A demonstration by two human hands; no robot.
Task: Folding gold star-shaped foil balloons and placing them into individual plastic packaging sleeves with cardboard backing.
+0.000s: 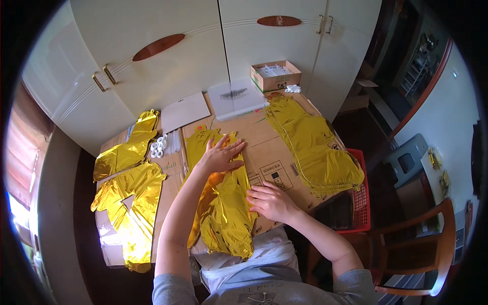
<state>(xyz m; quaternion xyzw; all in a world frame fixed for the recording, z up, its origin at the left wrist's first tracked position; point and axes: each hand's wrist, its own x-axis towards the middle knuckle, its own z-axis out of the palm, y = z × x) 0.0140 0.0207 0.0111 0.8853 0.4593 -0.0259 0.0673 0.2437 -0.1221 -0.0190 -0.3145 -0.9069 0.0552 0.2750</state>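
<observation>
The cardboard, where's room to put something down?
The biggest bare patch of cardboard lies between the middle gold foil and the right foil stack, beyond the right hand. A thin strip borders the middle foil's left. The left end is crowded: foil pieces, white rolls.

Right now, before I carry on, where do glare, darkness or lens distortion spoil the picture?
In the head view, glare whites out part of the lower-left foil piece; in the head view, the left hand, right hand and middle foil piece read clearly; in the head view, the cabinet trim curves and the right-hand doorway is dim.
</observation>
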